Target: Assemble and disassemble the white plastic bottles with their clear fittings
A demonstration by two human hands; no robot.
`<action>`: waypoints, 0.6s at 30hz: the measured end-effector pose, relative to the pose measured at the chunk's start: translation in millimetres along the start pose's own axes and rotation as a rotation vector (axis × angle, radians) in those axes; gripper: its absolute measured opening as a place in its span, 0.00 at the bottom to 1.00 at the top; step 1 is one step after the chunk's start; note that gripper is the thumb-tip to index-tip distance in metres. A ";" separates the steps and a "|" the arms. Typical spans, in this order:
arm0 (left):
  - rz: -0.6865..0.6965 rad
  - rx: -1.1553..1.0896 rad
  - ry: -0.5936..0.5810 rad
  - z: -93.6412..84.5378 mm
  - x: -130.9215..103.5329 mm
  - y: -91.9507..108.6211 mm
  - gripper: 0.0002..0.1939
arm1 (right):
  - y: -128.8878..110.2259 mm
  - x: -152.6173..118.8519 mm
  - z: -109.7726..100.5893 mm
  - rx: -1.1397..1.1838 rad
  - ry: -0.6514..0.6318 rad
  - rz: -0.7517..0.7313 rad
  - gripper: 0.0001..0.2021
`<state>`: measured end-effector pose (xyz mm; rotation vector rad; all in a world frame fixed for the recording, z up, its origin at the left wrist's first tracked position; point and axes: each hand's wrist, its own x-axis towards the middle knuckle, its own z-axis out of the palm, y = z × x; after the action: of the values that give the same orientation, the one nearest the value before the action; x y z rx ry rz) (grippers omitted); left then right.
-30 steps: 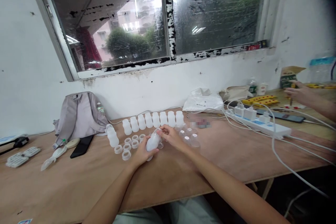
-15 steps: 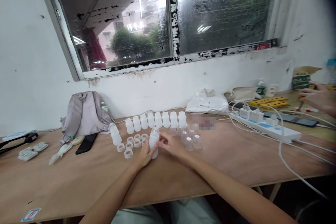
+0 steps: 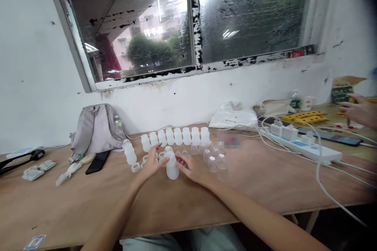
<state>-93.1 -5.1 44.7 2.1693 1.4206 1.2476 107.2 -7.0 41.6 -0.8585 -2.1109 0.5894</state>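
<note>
A milky white baby bottle [image 3: 172, 169] with a clear top stands in front of me on the table, leaning slightly. My left hand [image 3: 150, 163] is at its left side with the fingers spread and the thumb tip against the bottle. On the right, my right hand [image 3: 190, 169] has its thumb and bent fingers at the bottle's side. Several white collar rings [image 3: 136, 167] lie left of the bottle, partly hidden by my left hand. Clear dome caps [image 3: 212, 163] stand in a group beyond my right hand. Another topped bottle [image 3: 129, 153] stands at the left.
A row of white open bottles [image 3: 178, 136] stands along the back. A grey backpack [image 3: 96, 131], a black phone [image 3: 97, 162] and a white plastic bag [image 3: 234, 117] are farther out. On the right lies a power strip [image 3: 306, 147] with cables; another person's hand [image 3: 361, 110] works beyond it.
My left hand has loosened from around the bottle, its fingers spreading up and left. The bottle's base has come into fuller view, and my right hand remains at its side.
</note>
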 end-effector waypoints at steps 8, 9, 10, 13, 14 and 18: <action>0.104 0.210 -0.299 -38.4 39.7 48.5 0.18 | 6.8 -1.1 1.0 0.045 0.039 -0.039 0.15; 0.096 0.257 -0.295 -45.0 45.2 49.3 0.18 | 8.1 -1.1 1.7 0.051 0.042 -0.040 0.15; 0.087 0.305 -0.283 -52.8 51.1 48.7 0.18 | 9.3 -0.9 2.5 0.056 0.044 -0.039 0.15; 0.026 0.416 -0.220 -83.1 70.4 38.7 0.20 | 11.6 -0.2 5.1 0.062 0.060 -0.031 0.15; -0.006 0.449 -0.196 -94.0 76.8 32.6 0.20 | 12.1 0.1 5.9 0.058 0.065 -0.031 0.14; -0.136 0.653 -0.077 -130.2 95.3 -3.7 0.21 | 13.9 0.9 8.3 0.032 0.053 -0.036 0.13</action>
<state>-181.4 48.0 169.0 2.4023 2.1183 0.6967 105.5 1.9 28.1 -0.8081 -2.0595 0.5742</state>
